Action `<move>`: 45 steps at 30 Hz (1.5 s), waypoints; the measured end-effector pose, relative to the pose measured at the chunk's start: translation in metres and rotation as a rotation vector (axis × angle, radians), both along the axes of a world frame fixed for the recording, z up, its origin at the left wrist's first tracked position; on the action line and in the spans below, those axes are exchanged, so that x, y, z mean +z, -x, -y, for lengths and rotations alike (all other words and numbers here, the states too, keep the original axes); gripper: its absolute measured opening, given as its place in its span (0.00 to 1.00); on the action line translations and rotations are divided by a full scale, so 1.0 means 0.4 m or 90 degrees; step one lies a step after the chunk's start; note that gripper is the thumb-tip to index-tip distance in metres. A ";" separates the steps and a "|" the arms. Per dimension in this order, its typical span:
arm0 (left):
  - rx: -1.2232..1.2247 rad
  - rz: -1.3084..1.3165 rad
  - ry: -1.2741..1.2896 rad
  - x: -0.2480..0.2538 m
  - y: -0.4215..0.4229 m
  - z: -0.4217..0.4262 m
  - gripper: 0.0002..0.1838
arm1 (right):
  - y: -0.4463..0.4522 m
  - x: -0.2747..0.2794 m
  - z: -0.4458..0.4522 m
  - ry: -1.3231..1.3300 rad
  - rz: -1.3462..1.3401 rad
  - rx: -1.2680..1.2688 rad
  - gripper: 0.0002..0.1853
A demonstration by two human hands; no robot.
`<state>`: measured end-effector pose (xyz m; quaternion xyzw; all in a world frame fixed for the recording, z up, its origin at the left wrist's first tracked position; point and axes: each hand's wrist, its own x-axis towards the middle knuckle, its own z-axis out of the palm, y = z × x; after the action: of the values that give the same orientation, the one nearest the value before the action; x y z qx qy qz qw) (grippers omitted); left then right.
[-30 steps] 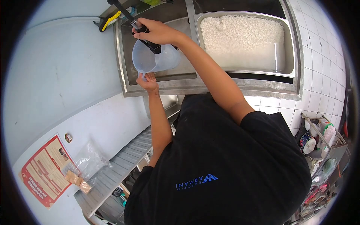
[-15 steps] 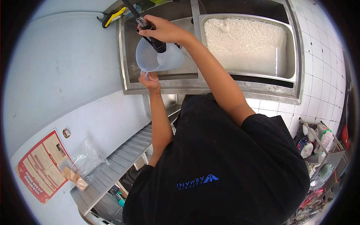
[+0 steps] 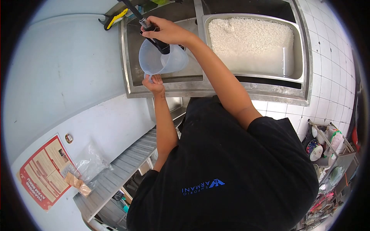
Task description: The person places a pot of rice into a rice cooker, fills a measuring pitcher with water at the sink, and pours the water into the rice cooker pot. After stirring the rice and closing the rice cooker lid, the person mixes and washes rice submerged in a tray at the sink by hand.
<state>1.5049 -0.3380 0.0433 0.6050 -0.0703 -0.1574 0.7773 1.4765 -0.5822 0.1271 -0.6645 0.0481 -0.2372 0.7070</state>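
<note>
My left hand (image 3: pixel 154 83) is closed around the handle of a translucent bluish plastic measuring jug (image 3: pixel 177 61), tilted over the left sink basin (image 3: pixel 190 75). With its fingers wrapped round it, my right hand (image 3: pixel 165 30) grips a black spray nozzle (image 3: pixel 163 48) on a pipe. The nozzle's end points into the jug's mouth. Whether water is coming out, I cannot tell. To the right, a steel pan (image 3: pixel 302 65) holds white rice (image 3: pixel 250 36) under cloudy water on its near side.
A yellow-and-black tool (image 3: pixel 114 19) lies at the sink's back left corner. A ribbed metal counter (image 3: pixel 127 154) runs along the left wall, with a clear plastic bag (image 3: pixel 90 163) near it. A crowded metal rack (image 3: pixel 331 154) stands at the right on white tiles.
Both hands keep their grips on the jug and the nozzle. The view shifts very slightly; otherwise the scene looks the same.
</note>
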 end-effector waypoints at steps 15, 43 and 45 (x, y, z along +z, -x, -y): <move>0.027 -0.021 0.016 0.023 0.018 0.015 0.24 | 0.000 -0.002 0.000 -0.022 0.011 0.014 0.14; 0.001 0.023 0.033 -0.004 -0.001 -0.002 0.23 | 0.006 0.019 0.000 -0.028 0.005 0.015 0.14; 0.046 0.000 0.038 -0.008 0.002 0.003 0.23 | 0.008 0.024 -0.004 -0.034 0.013 0.014 0.14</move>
<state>1.5041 -0.3393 0.0402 0.5837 -0.0533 -0.1269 0.8002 1.4732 -0.5805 0.1366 -0.6432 0.0401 -0.2349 0.7277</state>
